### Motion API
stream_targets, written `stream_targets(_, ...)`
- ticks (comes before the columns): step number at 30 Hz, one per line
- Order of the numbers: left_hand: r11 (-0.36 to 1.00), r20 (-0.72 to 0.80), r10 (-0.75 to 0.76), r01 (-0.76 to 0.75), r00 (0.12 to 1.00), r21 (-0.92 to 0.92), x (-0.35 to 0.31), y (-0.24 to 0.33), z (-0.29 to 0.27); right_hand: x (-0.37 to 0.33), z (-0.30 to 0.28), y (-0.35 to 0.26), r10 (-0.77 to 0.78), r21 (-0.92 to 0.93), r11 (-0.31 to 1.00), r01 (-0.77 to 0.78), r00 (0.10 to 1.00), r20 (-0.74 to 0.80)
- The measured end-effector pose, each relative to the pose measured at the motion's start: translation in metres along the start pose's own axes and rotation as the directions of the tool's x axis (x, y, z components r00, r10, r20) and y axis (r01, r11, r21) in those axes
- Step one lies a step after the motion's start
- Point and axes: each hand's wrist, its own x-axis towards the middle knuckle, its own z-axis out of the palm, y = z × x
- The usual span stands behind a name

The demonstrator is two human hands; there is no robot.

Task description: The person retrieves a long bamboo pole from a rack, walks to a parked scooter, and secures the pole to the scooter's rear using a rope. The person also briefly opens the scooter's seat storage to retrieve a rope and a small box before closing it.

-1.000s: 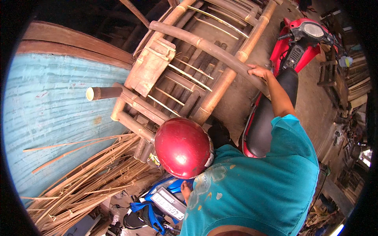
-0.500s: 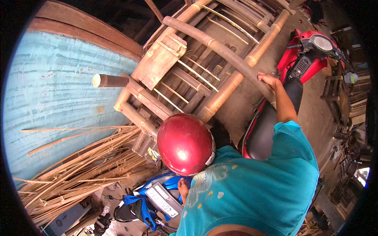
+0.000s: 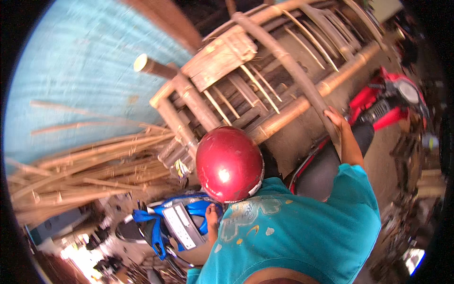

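Bamboo frame (image 3: 286, 116) nr blue wall (image 3: 85, 66), red m/bike (image 3: 378, 113); R hand (image 3: 336, 119) on pole (image 3: 293, 67).

motion blur smears the bamboo strips (image 3: 94, 165) and blue wall (image 3: 71, 90), far left of the right hand (image 3: 336, 118) and its grip; glare whitens the red helmet (image 3: 229, 163) below-left of it; a blown-out patch (image 3: 82, 258) lies farther below-left; dimness clouds the far right; fisheye edges bend into black.

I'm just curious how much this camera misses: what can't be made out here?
In the head view:
Bamboo frame: its near part passes behind the red helmet.
Bamboo strips: single pieces smear from motion blur.
Left hand: the angle leaves contact with the blue motorbike uncertain.
Right hand: the bamboo pole hides any fingertips beneath.
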Motion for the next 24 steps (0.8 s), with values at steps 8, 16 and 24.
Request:
stream_targets(8, 0.993, -0.047, 0.03, -0.035, 0.998, -0.111, -0.001, -0.017, -0.011, -0.012, 0.025, 0.02, -0.356, -0.217, 0.925, 0.313, 0.913, -0.201)
stream_targets(16, 0.978, -0.126, -0.106, 0.08, 0.986, -0.195, -0.031, -0.091, -0.025, -0.141, -0.008, -0.02, -0.542, -0.37, 0.824, 0.429, 0.788, -0.292)
stream_targets(24, 0.938, -0.026, -0.245, 0.23, 0.969, -0.26, -0.031, -0.245, -0.067, -0.339, -0.022, -0.101, -0.742, -0.578, 0.659, 0.481, 0.541, -0.395)
